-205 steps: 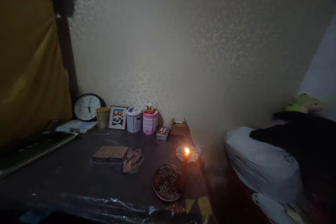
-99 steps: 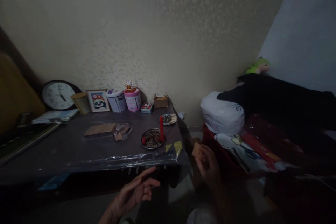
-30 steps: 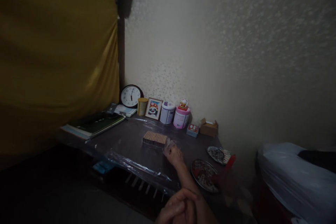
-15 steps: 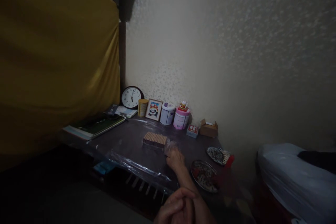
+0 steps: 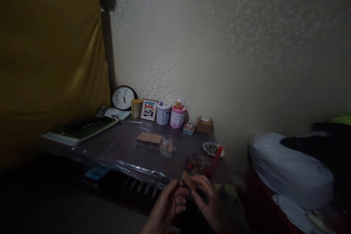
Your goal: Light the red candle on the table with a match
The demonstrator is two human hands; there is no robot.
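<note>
A small, flat brown box (image 5: 188, 181), like a matchbox, is held up over the front of the table. My right hand (image 5: 207, 199) pinches it between thumb and fingers from the right. The tips of my left hand (image 5: 170, 202) meet its left end, the other fingers half curled. Beyond them on the table lies a row of similar small boxes (image 5: 149, 139) packed side by side. Crumpled clear plastic wrap (image 5: 167, 147) with a tan piece inside sits at the row's right end. Just past my hands is a round metal plate (image 5: 186, 162) of small sticks, partly hidden.
A second plate of sticks (image 5: 210, 148) sits farther right, near a red strip (image 5: 218, 155). Along the wall stand a clock (image 5: 124, 98), a picture frame (image 5: 148, 109), tins (image 5: 163, 113) and an open carton (image 5: 205, 125). Books (image 5: 82, 131) lie at left. Plastic sheeting covers the table (image 5: 109, 150).
My right hand has drawn back from the plastic wrap toward me with a small brown box. My left hand has come up to meet it. The view has shifted right.
</note>
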